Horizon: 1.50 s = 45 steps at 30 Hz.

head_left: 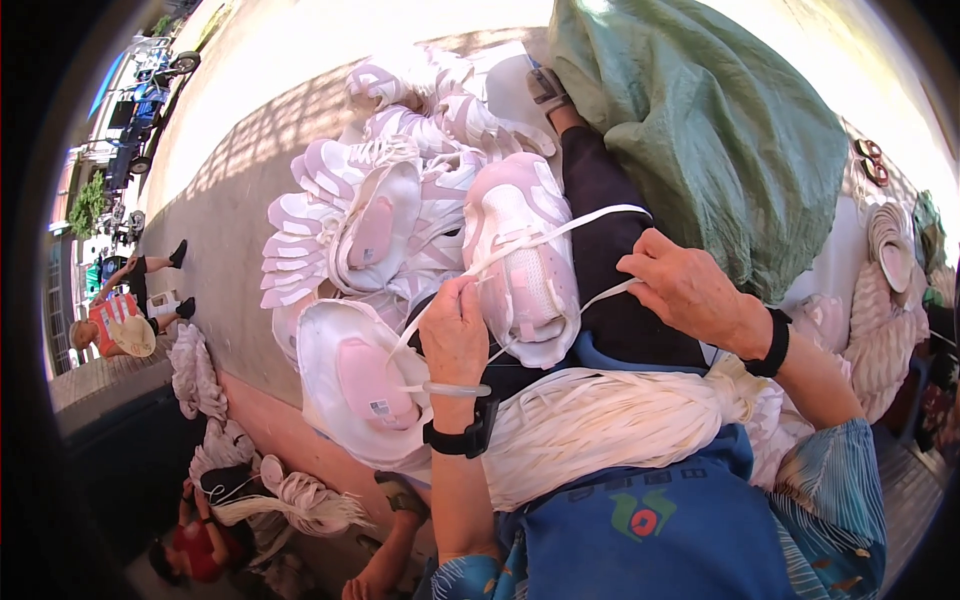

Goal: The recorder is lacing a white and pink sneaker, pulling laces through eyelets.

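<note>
On my lap lies a white and pale pink shoe upper, its toe pointing away from me. A flat white shoelace crosses its front and loops out to the right over my dark trouser leg. My left hand is closed in a pinch on this lace at the upper's left edge. To the right of the upper, my right hand pinches another stretch of the lace, which runs taut back to the upper. Close beside my left wrist rests another pink-lined upper. A thick bundle of white laces lies across my lap.
Several more uppers are heaped ahead and to the left. A green woven sack drapes at the right. Stacked uppers stand at far right. Other people sit at the lower left, and one is farther off.
</note>
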{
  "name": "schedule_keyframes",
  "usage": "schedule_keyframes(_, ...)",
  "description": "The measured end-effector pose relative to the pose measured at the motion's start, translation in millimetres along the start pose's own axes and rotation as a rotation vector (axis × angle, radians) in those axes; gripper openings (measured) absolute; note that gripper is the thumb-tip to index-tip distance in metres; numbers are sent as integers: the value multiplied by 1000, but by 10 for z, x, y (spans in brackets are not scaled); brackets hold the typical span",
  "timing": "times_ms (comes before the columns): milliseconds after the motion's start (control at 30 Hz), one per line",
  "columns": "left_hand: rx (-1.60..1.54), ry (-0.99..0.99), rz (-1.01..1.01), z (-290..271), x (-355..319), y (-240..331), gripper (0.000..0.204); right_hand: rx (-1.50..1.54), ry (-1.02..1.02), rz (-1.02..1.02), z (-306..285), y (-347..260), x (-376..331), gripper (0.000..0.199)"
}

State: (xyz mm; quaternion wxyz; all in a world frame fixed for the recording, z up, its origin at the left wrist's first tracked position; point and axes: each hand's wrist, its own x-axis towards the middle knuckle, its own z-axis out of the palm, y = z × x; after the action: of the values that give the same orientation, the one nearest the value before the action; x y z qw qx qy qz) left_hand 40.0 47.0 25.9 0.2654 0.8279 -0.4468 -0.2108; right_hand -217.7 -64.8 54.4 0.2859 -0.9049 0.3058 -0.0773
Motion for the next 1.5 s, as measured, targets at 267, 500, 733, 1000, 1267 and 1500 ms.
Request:
schedule_keyframes(267,-90,-27,-25,-4,11,31,23,-52,-87,-193,316,-33,143,5)
schedule_keyframes(500,-24,14,-50,-83,57,60,22,-84,-152,-183,309,-78,173,7)
schedule_keyframes(733,-189,-25,-59,41,106,-12,20,220,71,-93,385,-64,312,6)
schedule_keyframes(1000,-85,-10,118,61,233,1,20,24,26,-66,367,10,546,12)
schedule_keyframes(1267,-75,-29,121,80,319,5,21,106,72,23,406,75,589,17)
schedule_keyframes(1500,-84,-23,141,79,310,56,12,227,222,-23,460,28,746,18)
